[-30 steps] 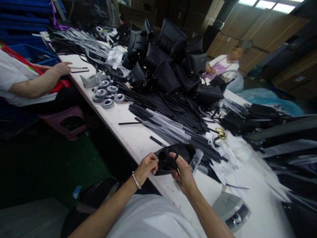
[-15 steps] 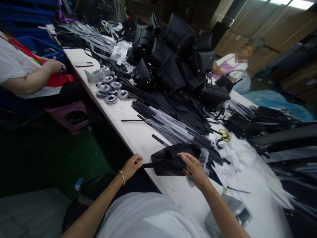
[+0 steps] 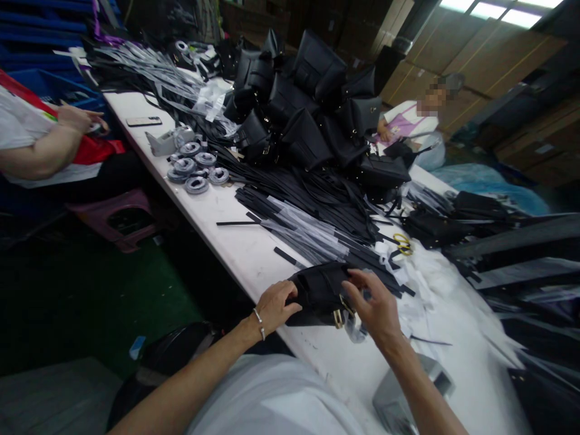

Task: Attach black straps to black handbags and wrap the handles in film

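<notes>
Left grip (image 3: 275, 307): my hand sat at the left end of the black bag (image 3: 317, 297), thumb and forefinger parted; I could not tell whether the hidden fingers pinched the material.
Right grip (image 3: 377, 308): wide, thumb and fingers spread and curved over the bag's right end, beside its gold hardware (image 3: 338, 319).
Bag: lay on its side at the near edge of the white table (image 3: 244, 260), between my two hands.
Clear plastic (image 3: 356, 330): bunched at the bag's right end, below my right palm.
Wrist: a silver bracelet (image 3: 259, 324) circled my left one.
Strips (image 3: 312, 232): black, some in clear sleeves, spread just beyond the bag.
Scissors (image 3: 402, 244): yellow handles showed near the strips' right side.
Tape dispenser (image 3: 385, 393): grey, partly covered by my right forearm.
Heap (image 3: 303, 115): many black bags with gold fittings, piled farther back on the table.
Coils (image 3: 197, 184): a grey cluster near the table's left edge.
Phone (image 3: 144, 121): flat on the table, past the coils.
Left neighbour (image 3: 27, 133): a seated person in a red apron, hands together above the lap.
Far side: a person in a pink apron (image 3: 402, 124), cardboard boxes (image 3: 489, 54) stacked behind.
</notes>
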{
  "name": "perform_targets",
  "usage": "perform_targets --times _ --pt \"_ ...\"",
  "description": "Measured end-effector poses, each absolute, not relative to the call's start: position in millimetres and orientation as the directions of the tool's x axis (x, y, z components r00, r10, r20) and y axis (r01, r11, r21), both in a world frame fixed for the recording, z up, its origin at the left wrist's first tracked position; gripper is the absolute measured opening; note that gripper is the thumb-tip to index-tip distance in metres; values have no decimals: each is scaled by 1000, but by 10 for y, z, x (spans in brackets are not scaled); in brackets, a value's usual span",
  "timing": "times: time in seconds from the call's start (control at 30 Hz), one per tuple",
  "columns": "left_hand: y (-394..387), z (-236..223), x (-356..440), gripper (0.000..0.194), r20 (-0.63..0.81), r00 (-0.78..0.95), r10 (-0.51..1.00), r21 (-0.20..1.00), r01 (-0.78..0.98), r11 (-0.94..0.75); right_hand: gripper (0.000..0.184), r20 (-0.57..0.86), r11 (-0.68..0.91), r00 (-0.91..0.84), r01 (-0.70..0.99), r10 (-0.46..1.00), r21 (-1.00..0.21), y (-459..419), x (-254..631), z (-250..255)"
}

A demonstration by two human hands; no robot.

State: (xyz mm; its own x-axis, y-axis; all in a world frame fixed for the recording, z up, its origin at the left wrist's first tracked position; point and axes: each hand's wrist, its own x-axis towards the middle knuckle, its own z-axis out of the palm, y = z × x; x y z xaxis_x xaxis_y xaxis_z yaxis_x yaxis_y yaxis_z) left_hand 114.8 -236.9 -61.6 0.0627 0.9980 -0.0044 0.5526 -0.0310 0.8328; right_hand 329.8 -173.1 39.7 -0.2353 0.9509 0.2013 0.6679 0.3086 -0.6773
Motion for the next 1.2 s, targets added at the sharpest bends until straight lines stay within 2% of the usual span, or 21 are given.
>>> perform_targets --times 0.03,0.07,0.17,0.23,0.33,0.53,0.67,0.73,0.8,0.87,0.93,1.03,1.2 --pt "-2367 -618 1151 14 -14 50 999 838 545 -16 19 279 380 -259 672 925 -636 -1876 3292 413" --pt "-2370 -620 1154 14 -24 35 999 846 534 2 13 287 422 -309 659 907 -623 -2032 3273 399" --pt "-2391 -639 1175 14 -46 -4 999 876 480 42 12 52 379 -484 610 874 -696 -2426 3164 184" --pt "-2405 -669 1200 13 -38 -12 999 904 426 39 18 -26 266 -410 637 912 -723 -2525 3079 -29" --pt "-2413 -726 1236 11 -28 2 1000 944 330 26 30 20 162 -210 686 977 -710 -2453 2982 -261" --pt "-2401 -760 1243 4 -31 -15 999 972 231 34 28 107 249 -236 734 966 -632 -2249 2841 -330" --pt "-2405 -719 1253 7 -36 -15 999 979 200 38 28 148 241 -191 760 971 -603 -2182 2767 -293" --pt "-2409 -694 1273 5 -61 -20 998 975 213 64 27 59 173 -179 736 982 -655 -2142 2755 -272" --pt "-2409 -674 1299 3 -96 -36 995 964 245 102 26 -104 30 -158 672 982 -740 -2104 2762 -264" --pt "-2400 -662 1324 6 -116 -57 992 950 285 127 26 -250 -134 -135 560 959 -817 -2069 2785 -275" --pt "-2381 -658 1345 9 -117 -74 990 938 319 135 26 -337 -254 -125 437 933 -863 -2031 2818 -295" --pt "-2336 -658 1361 10 -141 -71 987 928 337 157 27 -440 -373 -137 347 888 -861 -1972 2874 -314" --pt "-2275 -648 1351 11 -213 -16 977 930 304 208 26 -550 -487 -139 324 823 -811 -1948 2929 -326"
